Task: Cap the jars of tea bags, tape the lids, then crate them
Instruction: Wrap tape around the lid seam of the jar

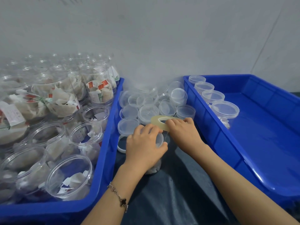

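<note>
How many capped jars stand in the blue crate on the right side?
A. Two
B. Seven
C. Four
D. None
C: four capped jars stand in one row along the left wall of the right crate, and the other part of its floor shows no jar.

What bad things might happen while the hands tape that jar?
1. The left hand holds the jar only by its lid, so pulling the tape roll with the right hand might tip the jar.
2. Loose lids are piled right behind the hands; a bump may scatter them.
3. The open jars in the left crate sit close to the left arm, so an elbow might knock one over.
</note>
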A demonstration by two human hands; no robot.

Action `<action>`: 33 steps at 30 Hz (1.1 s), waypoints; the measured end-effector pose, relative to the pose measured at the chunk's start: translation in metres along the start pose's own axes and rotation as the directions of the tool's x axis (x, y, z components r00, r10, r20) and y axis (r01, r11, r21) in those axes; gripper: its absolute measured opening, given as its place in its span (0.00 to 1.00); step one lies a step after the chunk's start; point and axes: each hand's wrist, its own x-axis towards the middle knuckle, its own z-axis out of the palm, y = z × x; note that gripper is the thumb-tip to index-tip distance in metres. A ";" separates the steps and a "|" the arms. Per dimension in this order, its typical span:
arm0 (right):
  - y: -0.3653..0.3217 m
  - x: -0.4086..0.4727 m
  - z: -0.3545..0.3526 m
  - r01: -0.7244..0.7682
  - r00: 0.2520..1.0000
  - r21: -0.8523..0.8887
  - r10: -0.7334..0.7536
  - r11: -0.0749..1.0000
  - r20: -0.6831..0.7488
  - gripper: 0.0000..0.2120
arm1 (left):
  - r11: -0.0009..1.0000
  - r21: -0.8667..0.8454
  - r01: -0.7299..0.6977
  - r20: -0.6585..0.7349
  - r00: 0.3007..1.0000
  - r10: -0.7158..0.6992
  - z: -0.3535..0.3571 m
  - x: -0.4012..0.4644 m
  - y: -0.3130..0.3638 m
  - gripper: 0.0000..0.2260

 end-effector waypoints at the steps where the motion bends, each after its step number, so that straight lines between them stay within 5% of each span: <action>1: -0.002 0.003 0.004 -0.004 1.000 0.009 0.004 1.000 0.022 0.06 | 1.000 -0.010 -0.010 -0.004 1.000 0.010 0.001 0.000 0.000 0.17; 9: -0.032 0.002 0.027 -0.086 0.995 0.116 0.079 0.989 0.065 0.11 | 0.962 -0.223 -0.156 -0.079 0.987 0.142 -0.004 -0.004 -0.007 0.18; 12: -0.033 -0.002 0.029 -0.111 0.992 0.090 0.104 0.990 0.076 0.10 | 0.979 -0.094 -0.179 -0.063 0.983 0.174 -0.003 -0.004 -0.008 0.26; 16: -0.025 -0.002 0.021 -0.137 0.990 0.088 0.133 0.987 0.054 0.06 | 0.989 0.148 0.026 0.132 0.990 -0.046 -0.001 -0.003 -0.008 0.40; 20: -0.017 -0.010 0.011 -0.157 0.986 0.030 0.158 0.987 -0.054 0.12 | 0.983 0.169 0.068 0.238 0.965 -0.108 -0.011 0.003 0.003 0.32; 26: -0.009 -0.022 -0.003 -0.205 0.952 -0.009 0.197 0.979 -0.236 0.16 | 1.000 -0.022 -0.013 0.415 0.909 0.021 -0.023 0.014 0.011 0.24; 33: -0.014 -0.014 -0.002 -0.237 0.934 0.049 0.241 0.970 -0.262 0.17 | 0.990 -0.045 -0.131 0.264 0.955 0.138 -0.011 0.006 0.011 0.24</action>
